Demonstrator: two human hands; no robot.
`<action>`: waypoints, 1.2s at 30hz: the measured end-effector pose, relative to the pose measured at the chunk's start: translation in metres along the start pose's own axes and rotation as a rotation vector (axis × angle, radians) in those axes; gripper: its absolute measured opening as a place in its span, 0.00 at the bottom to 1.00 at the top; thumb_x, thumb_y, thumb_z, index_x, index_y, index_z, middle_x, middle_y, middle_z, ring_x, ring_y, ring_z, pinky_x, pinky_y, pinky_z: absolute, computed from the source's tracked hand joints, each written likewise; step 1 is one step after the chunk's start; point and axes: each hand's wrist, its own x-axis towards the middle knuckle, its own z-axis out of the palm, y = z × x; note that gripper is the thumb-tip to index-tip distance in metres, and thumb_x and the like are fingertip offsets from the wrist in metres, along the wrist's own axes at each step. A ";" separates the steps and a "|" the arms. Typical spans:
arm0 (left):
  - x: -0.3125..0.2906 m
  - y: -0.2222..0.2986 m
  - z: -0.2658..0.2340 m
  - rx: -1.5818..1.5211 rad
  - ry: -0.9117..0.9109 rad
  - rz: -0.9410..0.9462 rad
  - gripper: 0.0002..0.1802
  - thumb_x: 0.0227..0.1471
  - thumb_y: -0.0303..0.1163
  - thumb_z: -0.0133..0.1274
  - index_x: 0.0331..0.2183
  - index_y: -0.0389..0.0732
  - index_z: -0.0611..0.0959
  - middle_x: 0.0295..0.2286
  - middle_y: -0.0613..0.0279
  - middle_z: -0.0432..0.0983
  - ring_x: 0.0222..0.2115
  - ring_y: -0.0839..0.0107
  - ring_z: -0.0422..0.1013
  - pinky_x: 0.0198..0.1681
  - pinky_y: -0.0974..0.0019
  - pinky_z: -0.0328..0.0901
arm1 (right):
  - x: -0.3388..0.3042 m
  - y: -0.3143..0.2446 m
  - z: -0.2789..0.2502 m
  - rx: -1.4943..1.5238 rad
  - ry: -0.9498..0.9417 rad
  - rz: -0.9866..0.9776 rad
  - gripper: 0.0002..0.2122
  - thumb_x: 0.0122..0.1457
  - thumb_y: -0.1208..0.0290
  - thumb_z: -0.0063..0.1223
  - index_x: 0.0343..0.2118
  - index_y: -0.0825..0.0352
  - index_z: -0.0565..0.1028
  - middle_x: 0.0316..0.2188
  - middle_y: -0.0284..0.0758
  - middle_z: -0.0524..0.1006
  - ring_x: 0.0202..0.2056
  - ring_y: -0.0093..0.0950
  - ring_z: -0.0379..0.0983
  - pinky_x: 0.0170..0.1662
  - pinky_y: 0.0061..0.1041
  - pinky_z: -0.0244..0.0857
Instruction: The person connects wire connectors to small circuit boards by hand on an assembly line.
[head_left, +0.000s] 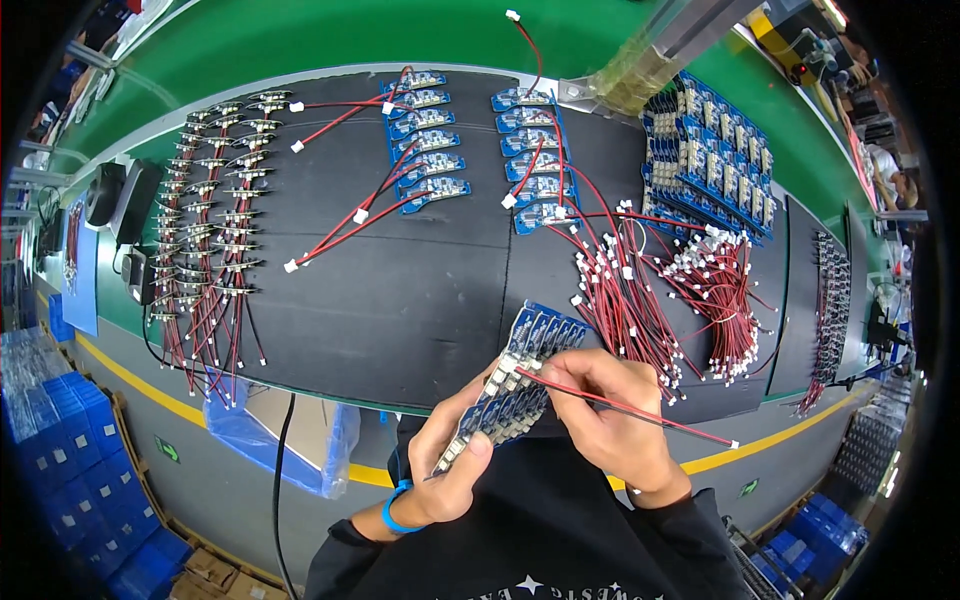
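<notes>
Grey floor [240, 500] with yellow painted line [141, 380]; small green floor marking [167, 449] near it. Glossy green tabletop [300, 40], slanting metal post [668, 50]. Stacked blue plastic boxes [75, 425] at left.

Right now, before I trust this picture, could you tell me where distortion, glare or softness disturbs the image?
Head view: fisheye distortion curves the yellow painted floor line, and the corners go black; head view: pale sheen on the tape-wrapped metal post; head view: the flat blue circuit boards in the left hand look fairly crisp, while the blue plastic boxes near the rim look softer.
</notes>
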 end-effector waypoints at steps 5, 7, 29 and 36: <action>0.005 0.000 0.002 -0.004 -0.097 0.159 0.22 0.53 0.24 0.40 0.50 0.31 0.61 0.54 0.32 0.49 0.57 0.47 0.46 0.57 0.53 0.45 | -0.002 -0.002 -0.005 0.061 -0.031 0.028 0.04 0.48 0.83 0.55 0.28 0.73 0.72 0.14 0.35 0.72 0.15 0.15 0.65 0.17 0.17 0.57; 0.008 0.000 0.002 0.008 -0.116 0.187 0.22 0.53 0.24 0.40 0.50 0.31 0.61 0.54 0.31 0.49 0.57 0.46 0.46 0.57 0.53 0.45 | -0.004 0.000 -0.004 0.075 -0.035 0.036 0.04 0.48 0.83 0.55 0.27 0.73 0.72 0.14 0.34 0.71 0.15 0.14 0.65 0.17 0.16 0.57; 0.010 0.012 0.020 0.464 -0.162 0.392 0.23 0.49 0.22 0.46 0.48 0.28 0.64 0.48 0.31 0.59 0.50 0.42 0.60 0.52 0.52 0.54 | -0.001 -0.013 -0.016 0.199 -0.062 0.290 0.05 0.53 0.80 0.52 0.22 0.71 0.70 0.12 0.26 0.68 0.14 0.09 0.60 0.16 0.11 0.50; 0.015 0.014 0.017 0.458 -0.167 0.391 0.22 0.48 0.21 0.47 0.47 0.27 0.65 0.47 0.29 0.61 0.49 0.41 0.61 0.51 0.51 0.56 | 0.002 -0.014 -0.021 0.538 -0.095 0.350 0.02 0.48 0.86 0.51 0.25 0.74 0.72 0.14 0.29 0.69 0.15 0.12 0.62 0.16 0.11 0.52</action>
